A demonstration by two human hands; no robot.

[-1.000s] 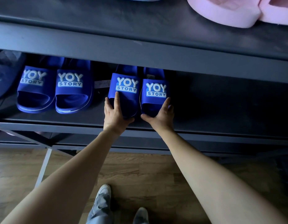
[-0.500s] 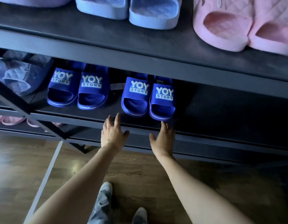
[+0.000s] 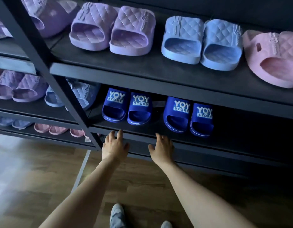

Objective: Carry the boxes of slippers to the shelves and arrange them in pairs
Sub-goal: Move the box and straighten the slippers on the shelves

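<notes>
Two pairs of dark blue "YOY STORY" slippers stand side by side on the middle shelf (image 3: pixel 241 129): a left pair (image 3: pixel 126 106) and a right pair (image 3: pixel 188 116). My left hand (image 3: pixel 114 145) and my right hand (image 3: pixel 162 148) hover in front of the shelf's front edge, below the slippers, fingers spread and holding nothing. Neither hand touches a slipper. No box is in view.
The top shelf (image 3: pixel 142 69) carries purple (image 3: pixel 112 28), light blue (image 3: pixel 201 41) and pink (image 3: pixel 272 58) quilted slippers. A dark diagonal rack brace (image 3: pixel 48 66) crosses the left. More purple, blue and pink pairs fill the left rack. Wooden floor (image 3: pixel 142 186) and my shoes (image 3: pixel 117 216) lie below.
Both hands let go of the right blue pair and drew back off the shelf toward me. The view pulled back and up, bringing the top shelf into sight.
</notes>
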